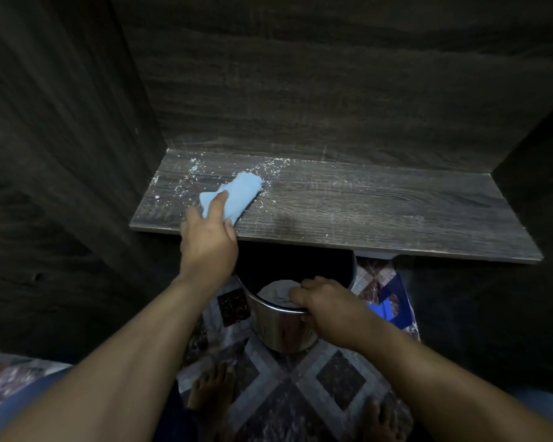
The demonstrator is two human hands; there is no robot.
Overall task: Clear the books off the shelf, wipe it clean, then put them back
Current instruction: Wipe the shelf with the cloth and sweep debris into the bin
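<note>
The cloth [233, 194] lies on the shelf [364, 212] at centre-left, under the left hand [208, 240]. Below the shelf's front edge sits a bucket [281, 327], the right hand [326, 301] on its rim.

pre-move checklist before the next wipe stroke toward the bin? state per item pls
1. Books off the shelf: ok, none in view.
2. Left hand pressing the blue cloth on the shelf: ok.
3. Metal bin under the shelf's front edge: ok, though it sits right of the cloth.
4. Right hand gripping the bin rim: ok.
5. White debris cleared: not ok, still scattered at back left.
6. Room left in the bin: cannot tell.
</note>
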